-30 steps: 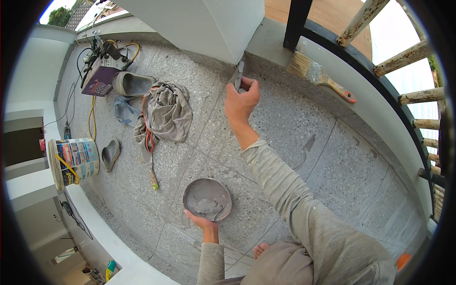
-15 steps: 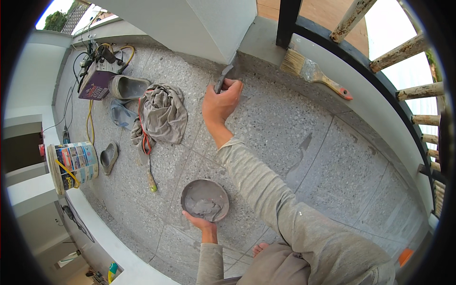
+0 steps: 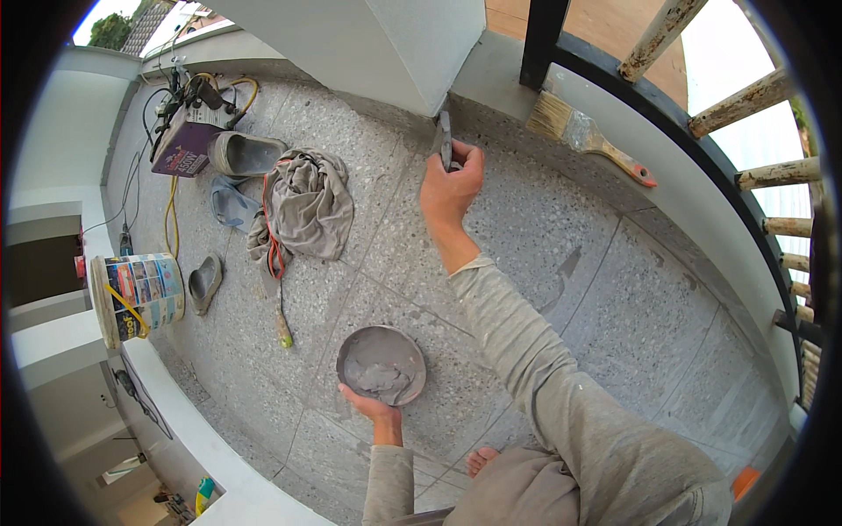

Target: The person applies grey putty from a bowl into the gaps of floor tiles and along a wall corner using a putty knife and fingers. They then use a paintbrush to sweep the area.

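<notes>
My right hand (image 3: 452,184) grips a flat, grey-smeared putty tool (image 3: 444,131), its blade at the bottom corner of a white column (image 3: 412,48), against the grey skirting (image 3: 491,131). I cannot tell whether the blade touches the surface. My left hand (image 3: 377,412) holds a round bowl (image 3: 411,361) of grey paste (image 3: 377,377) from its lower rim, low over the speckled tiled floor (image 3: 544,228). Beyond my right hand a wide paintbrush (image 3: 588,136) with a wooden handle lies on the raised ledge below the railing.
Left lie a crumpled cloth (image 3: 311,202), sandals (image 3: 246,151), a loose clog (image 3: 204,282), a scraper (image 3: 282,324), a labelled bucket (image 3: 140,298) and a purple box (image 3: 189,145) with cables. A black railing (image 3: 658,92) with rusty bars borders the right; a low wall (image 3: 202,447) runs lower left.
My right hand with the tool swung left and down half a second ago, and is now back up and right at the column's corner. The bowl in my left hand has barely moved.
</notes>
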### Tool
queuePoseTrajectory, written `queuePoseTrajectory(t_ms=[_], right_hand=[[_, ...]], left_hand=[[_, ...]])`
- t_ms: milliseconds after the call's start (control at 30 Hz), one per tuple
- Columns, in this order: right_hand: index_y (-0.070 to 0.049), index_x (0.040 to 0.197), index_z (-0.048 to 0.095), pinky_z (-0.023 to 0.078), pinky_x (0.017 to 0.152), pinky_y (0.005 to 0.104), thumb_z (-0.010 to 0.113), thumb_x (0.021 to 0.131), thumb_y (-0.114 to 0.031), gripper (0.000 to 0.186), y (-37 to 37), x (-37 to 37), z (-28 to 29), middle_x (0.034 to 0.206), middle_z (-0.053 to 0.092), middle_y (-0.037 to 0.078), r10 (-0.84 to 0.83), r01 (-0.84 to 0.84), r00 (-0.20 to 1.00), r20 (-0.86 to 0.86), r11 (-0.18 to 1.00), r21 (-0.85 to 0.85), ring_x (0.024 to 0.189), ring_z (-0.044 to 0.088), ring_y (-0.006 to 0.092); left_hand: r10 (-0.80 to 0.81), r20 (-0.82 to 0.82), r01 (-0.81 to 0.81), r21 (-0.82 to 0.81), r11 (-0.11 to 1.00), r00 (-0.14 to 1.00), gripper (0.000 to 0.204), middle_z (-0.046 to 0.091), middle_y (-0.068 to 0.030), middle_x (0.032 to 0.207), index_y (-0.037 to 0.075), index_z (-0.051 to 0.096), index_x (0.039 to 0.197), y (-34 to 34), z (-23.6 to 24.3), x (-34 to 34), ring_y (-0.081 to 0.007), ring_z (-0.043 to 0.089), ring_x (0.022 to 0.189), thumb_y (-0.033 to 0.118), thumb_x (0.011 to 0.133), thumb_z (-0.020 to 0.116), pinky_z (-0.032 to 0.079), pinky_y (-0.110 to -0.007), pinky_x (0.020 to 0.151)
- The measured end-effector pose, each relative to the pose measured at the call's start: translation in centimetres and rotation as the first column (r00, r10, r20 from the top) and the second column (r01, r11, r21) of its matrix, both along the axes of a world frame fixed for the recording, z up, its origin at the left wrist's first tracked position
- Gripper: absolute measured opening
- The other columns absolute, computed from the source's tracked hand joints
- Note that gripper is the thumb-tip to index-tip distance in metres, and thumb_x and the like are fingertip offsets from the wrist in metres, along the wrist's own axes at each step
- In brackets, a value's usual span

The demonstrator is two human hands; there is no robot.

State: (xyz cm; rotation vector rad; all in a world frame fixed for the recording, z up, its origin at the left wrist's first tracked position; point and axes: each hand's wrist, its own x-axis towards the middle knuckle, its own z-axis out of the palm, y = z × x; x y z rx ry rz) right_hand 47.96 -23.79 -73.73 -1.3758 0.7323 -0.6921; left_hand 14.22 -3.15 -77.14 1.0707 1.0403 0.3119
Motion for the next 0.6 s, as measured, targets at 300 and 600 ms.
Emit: queuePoseTrajectory(t_ms=[300,600], right_hand=[[0.001,0.099,0.057,0.049,0.077,0.0377,0.069,0.082,0.000,0.021,0.6,-4.5,0.5,0.097,0.057,0.013,0.189,-0.187,0.982,0.004,0.977,-0.103,0.084,0.061,0.0263],[0.002,0.108,0.049,0.050,0.081,0.0375,0.076,0.079,-0.001,0.040,-0.2,-1.2,0.1,0.105,0.059,0.014,0.072,0.084,0.966,-0.246,0.817,0.570,0.091,0.061,0.0227]], left_hand=[[0.020,-0.030,-0.020,0.018,1.000,0.999,0.076,0.044,-0.0149,0.154,0.003,0.039,0.153,-0.2,0.4,-0.1,-0.0329,0.044,0.140,0.061,0.105,0.029,0.036,-0.045,0.117],[0.046,-0.051,-0.045,0.023,0.999,0.998,0.076,0.045,-0.0146,0.153,0.000,0.041,0.151,0.1,0.3,-0.1,-0.0316,0.046,0.139,0.060,0.105,0.031,0.037,-0.042,0.116]])
